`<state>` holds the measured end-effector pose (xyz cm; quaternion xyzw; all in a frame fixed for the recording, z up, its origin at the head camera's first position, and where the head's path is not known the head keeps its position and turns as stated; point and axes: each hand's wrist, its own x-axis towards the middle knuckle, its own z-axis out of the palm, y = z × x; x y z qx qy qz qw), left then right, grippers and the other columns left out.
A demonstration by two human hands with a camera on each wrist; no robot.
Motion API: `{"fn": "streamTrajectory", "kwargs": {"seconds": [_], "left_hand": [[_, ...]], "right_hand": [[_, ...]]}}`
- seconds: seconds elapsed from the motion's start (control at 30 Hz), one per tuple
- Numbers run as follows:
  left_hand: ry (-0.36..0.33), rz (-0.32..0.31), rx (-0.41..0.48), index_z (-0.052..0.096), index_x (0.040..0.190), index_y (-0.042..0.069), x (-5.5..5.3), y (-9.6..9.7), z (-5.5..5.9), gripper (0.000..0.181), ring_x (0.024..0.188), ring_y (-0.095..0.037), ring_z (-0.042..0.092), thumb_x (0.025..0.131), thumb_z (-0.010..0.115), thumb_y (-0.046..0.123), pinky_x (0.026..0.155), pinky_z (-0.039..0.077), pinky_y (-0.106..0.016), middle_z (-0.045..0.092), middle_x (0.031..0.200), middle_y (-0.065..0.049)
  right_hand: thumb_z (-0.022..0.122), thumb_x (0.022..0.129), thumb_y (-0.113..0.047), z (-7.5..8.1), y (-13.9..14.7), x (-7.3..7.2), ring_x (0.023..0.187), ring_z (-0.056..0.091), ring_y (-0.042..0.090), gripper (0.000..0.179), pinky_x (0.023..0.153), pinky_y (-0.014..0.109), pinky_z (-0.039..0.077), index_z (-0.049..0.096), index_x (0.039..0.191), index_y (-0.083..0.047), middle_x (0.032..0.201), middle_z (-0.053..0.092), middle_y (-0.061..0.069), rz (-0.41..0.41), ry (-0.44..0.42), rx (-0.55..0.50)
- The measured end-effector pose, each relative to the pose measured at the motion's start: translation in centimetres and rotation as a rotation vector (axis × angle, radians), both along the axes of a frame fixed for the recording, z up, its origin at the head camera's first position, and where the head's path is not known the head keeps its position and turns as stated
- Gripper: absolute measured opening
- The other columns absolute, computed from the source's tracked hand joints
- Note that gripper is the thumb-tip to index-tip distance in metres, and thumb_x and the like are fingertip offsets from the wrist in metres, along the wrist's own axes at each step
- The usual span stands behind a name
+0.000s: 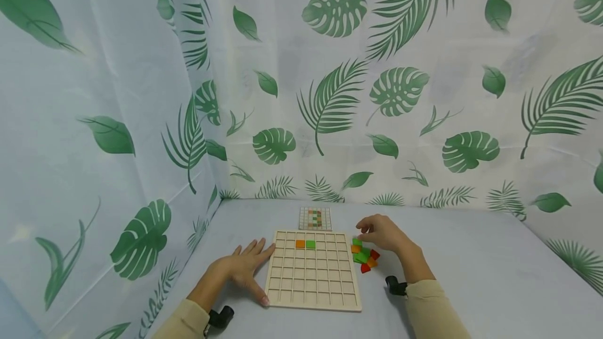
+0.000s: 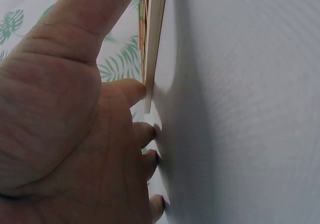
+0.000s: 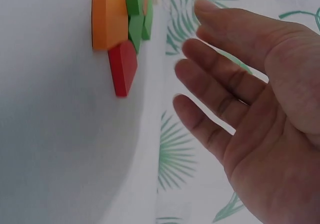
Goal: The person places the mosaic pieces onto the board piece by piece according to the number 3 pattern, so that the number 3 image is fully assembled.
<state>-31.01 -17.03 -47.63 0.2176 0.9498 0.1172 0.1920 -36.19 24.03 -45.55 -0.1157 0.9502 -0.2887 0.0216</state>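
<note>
Plainly, the wooden grid board (image 1: 313, 281) lies flat on the pale table (image 1: 485, 271) between the person's two hands, with an orange tile (image 1: 300, 244) and a green tile (image 1: 310, 245) seated side by side in its second row from the far edge. The left hand (image 1: 242, 270) is spread wide and grips nothing; its thumb touches the board near the close left corner, its index fingertip meets the left edge, and the other fingertips rest on the table. The right hand (image 1: 382, 232) hangs above the far end of the loose tiles (image 1: 363, 257), its fingers apart and gently bent, thumb near the index finger; the right wrist view shows nothing held in it. Those tiles, green, orange and red, lie in a small heap just beside the board's right edge, some overlapping. Just beyond the board's far edge lies a small gridded card (image 1: 315, 218) with coloured squares. Beige sleeves (image 1: 433, 305) cover both forearms, and a leaf-printed white cloth (image 1: 424, 135) hangs behind the table.
</note>
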Motion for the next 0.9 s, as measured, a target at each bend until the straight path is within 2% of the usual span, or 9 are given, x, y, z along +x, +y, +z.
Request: {"fn": "streamTrajectory", "kwargs": {"seconds": [0.17, 0.4, 0.9], "left_hand": [[-0.006, 0.002, -0.002, 0.016, 0.169, 0.024, 0.0, 0.0, 0.1, 0.139, 0.163, -0.037, 0.005, 0.061, 0.092, 0.069, 0.127, 0.009, -0.067, 0.008, 0.176, -0.013], [0.003, 0.005, -0.002, 0.018, 0.168, 0.024, 0.0, 0.0, -0.1, 0.139, 0.163, -0.037, 0.006, 0.061, 0.092, 0.069, 0.127, 0.01, -0.067, 0.01, 0.176, -0.013], [0.0, -0.001, 0.0, 0.017, 0.168, 0.025, 0.0, 0.0, -0.1, 0.138, 0.163, -0.037, 0.006, 0.061, 0.091, 0.07, 0.128, 0.009, -0.067, 0.01, 0.176, -0.013]], "right_hand": [[0.081, 0.09, -0.015, -0.1, 0.9, 0.2, 0.083, 0.058, 0.019, 0.029, 0.071, 0.031, 0.054, 0.077, 0.118, -0.007, 0.095, 0.069, 0.003, 0.002, -0.056, 0.001], [0.082, 0.089, -0.013, -0.4, 1.9, 0.2, 0.088, 0.06, 0.019, 0.025, 0.079, 0.038, 0.057, 0.079, 0.113, -0.011, 0.097, 0.071, 0.001, 0.005, -0.099, 0.007], [0.084, 0.083, -0.006, -0.2, 2.6, 0.8, 0.082, 0.06, 0.021, 0.019, 0.075, 0.036, 0.051, 0.08, 0.101, -0.012, 0.088, 0.069, 0.003, -0.001, -0.198, 0.004]]}}
